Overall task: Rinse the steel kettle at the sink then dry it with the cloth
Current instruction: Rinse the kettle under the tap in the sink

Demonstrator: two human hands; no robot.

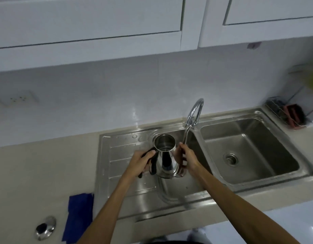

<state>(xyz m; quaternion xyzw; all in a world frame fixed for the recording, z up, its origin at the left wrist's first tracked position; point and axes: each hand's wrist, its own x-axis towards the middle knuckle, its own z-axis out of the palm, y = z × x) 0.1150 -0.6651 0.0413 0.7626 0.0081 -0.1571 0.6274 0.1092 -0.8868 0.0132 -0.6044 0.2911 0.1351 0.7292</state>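
Note:
The steel kettle [165, 158] is held upright above the left part of the sink [127, 175], lid off, its open mouth facing up. My left hand [141, 162] grips its black handle on the left. My right hand [184, 158] wraps the kettle's right side, by its thin curved spout. The chrome tap [194, 113] arches just behind the kettle; no water is visibly running. A blue cloth [80, 215] lies flat on the counter at the lower left. The kettle's steel lid [45, 227] with a black knob rests beside the cloth.
The deep sink basin with its drain [230, 159] lies to the right. A wire rack holding a red and black sponge [293, 115] stands at the far right on the counter. White wall cabinets [99, 23] hang overhead. A wall socket [18, 99] sits at the left.

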